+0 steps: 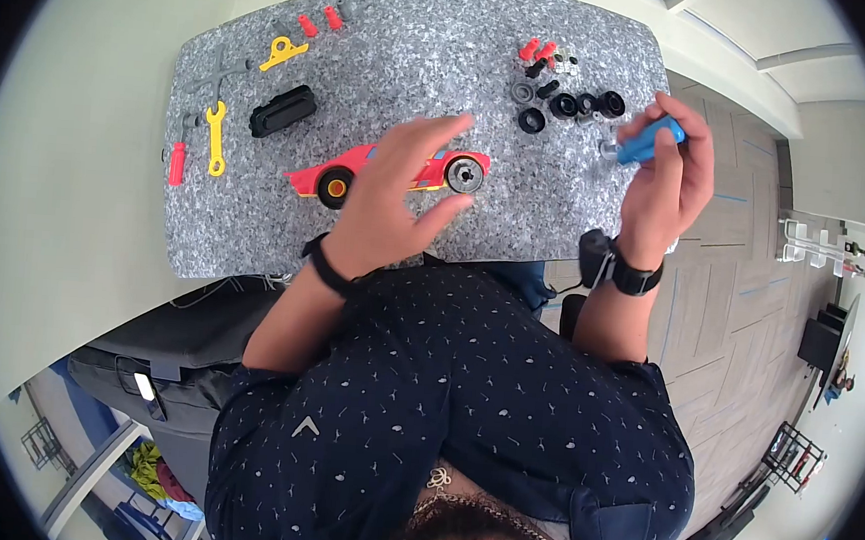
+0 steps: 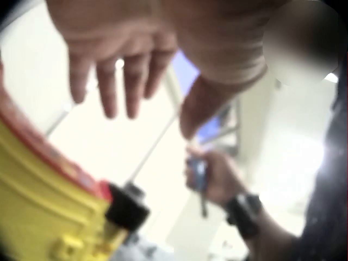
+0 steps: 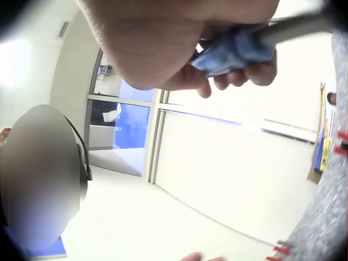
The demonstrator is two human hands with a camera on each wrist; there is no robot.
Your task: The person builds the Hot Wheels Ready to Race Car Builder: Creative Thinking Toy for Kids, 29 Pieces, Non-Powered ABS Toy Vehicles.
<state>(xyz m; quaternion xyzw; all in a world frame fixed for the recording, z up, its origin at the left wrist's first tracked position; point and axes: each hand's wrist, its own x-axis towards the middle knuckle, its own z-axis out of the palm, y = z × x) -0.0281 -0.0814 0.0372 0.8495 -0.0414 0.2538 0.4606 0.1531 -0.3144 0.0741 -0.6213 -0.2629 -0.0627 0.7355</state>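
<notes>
Our car (image 1: 433, 170) shows two wheels (image 1: 465, 175); loose tyres (image 1: 563, 106) seem to remain. Left fingers (image 1: 440, 133) are spread, right fingers (image 1: 700, 151) grip the driver (image 1: 652, 142).

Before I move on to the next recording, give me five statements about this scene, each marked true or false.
1. The right hand holds a blue-handled screwdriver. True.
2. The left hand grips the yellow wrench. False: that hand is open, and the wrench lies on the speckled gray table.
3. The red toy car shows no wheels. False: two wheels show in the head view.
4. In the head view, a black elongated part lies to the right of the wrench. True.
5. The loose black tires are on the table's left side. False: they lie toward its right side.
</notes>
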